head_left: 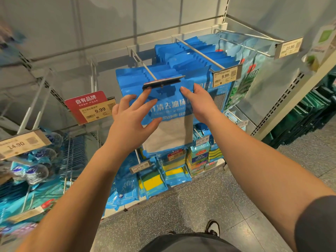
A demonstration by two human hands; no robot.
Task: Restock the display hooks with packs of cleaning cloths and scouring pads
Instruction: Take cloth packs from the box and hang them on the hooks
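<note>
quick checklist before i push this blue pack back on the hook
1. Pack on the hook: front blue pack hangs under the hook, but its hang hole is hidden by the flipped-up price tag. Cannot tell.
2. Left hand placed: fingers spread against the pack's left side, index fingertip at the tag. Ok.
3. Right hand placed: on the pack's right edge. Ok.
4. Tag out of the way: tilted up, edge-on. Ok.
5. Room behind: a dense row of blue packs already fills the hook. Not ok, little slack.
6. Neighbouring 9.99 tag clear of the hands: ok.
</note>
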